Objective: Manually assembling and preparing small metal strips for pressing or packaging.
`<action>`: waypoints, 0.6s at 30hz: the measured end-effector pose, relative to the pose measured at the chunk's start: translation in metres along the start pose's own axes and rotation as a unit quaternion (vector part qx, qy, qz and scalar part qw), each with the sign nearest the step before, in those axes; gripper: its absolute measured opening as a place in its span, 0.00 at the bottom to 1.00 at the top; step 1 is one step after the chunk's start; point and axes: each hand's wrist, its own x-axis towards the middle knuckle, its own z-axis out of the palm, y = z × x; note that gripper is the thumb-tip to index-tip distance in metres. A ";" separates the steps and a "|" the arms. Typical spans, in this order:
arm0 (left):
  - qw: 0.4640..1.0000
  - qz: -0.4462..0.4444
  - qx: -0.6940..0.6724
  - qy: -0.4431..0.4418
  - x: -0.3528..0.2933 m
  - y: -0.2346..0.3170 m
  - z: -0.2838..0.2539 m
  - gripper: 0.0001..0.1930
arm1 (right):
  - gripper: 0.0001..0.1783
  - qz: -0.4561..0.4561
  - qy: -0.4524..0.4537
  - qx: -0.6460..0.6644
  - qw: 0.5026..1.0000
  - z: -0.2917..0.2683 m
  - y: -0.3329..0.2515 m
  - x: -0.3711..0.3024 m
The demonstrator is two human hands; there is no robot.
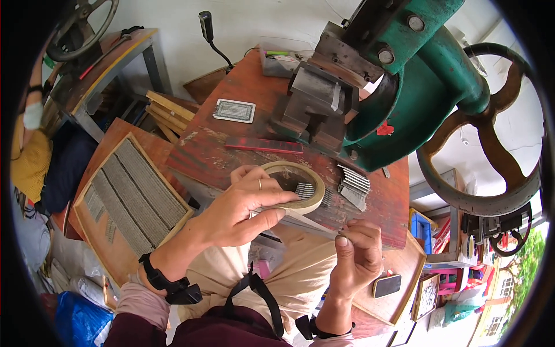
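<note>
My left hand is closed round a roll of tape, its fingers reaching into the ring. A strip of tape stretches from the roll toward my right hand, whose thumb and finger pinch its loose end. The roll is at the near edge of a worn red-brown table. Through its ring some small ridged metal pieces show on the tabletop. Just right of the roll lies another small group of thin metal strips.
A green hand press with a large handwheel and a steel block stands at the back right. A red bar and a framed plate lie on the table. At left is a wooden tray of grey strips; a phone lies at right.
</note>
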 end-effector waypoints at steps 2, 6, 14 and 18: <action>1.000 0.006 0.022 0.002 0.000 0.002 0.000 0.14 | 0.09 0.004 0.003 0.005 1.000 0.002 -0.002 -0.001; 0.996 0.018 0.070 0.050 0.002 0.001 0.003 0.15 | 0.05 -0.030 -0.036 -0.008 0.999 0.005 -0.008 -0.005; 0.993 0.042 0.046 0.104 -0.009 0.000 -0.011 0.15 | 0.11 -0.100 -0.047 -0.037 0.993 0.013 -0.012 -0.019; 0.992 0.041 0.027 0.114 -0.014 0.002 -0.015 0.15 | 0.12 -0.149 -0.031 -0.026 0.988 0.021 -0.012 -0.022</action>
